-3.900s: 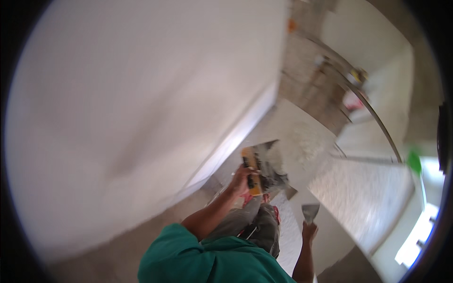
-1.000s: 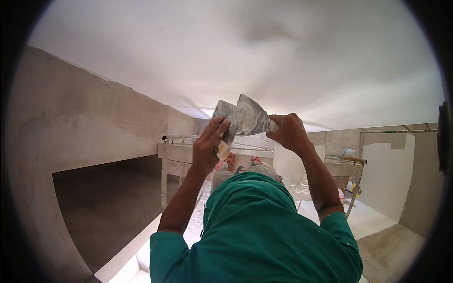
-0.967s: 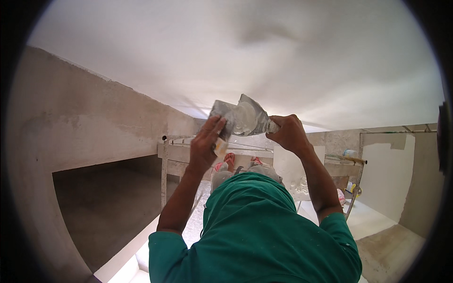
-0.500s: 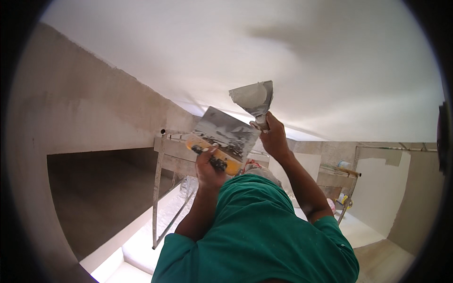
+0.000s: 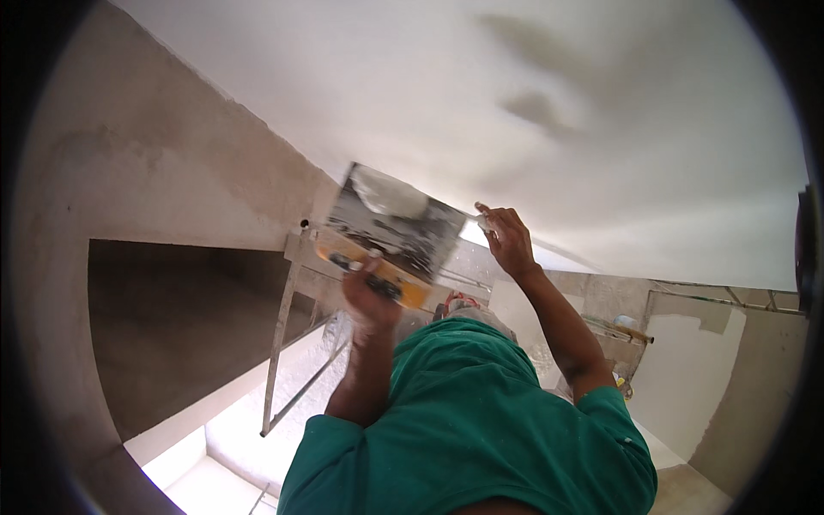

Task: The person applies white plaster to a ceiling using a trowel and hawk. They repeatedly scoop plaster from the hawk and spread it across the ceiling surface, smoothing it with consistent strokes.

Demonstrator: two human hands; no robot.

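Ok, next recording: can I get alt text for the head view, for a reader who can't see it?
A person in a green shirt reaches the right hand up to a white plastered ceiling, while the left hand holds a yellow-handled plastering trowel smeared with plaster. Bare grey walls and a metal scaffold frame lie behind.

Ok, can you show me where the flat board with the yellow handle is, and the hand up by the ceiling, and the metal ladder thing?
plaster board (image 5: 390, 221), head view, on its grey smeared face.
right hand (image 5: 508, 240), head view, on the back of the hand.
metal frame (image 5: 281, 335), head view, on its upright bar.
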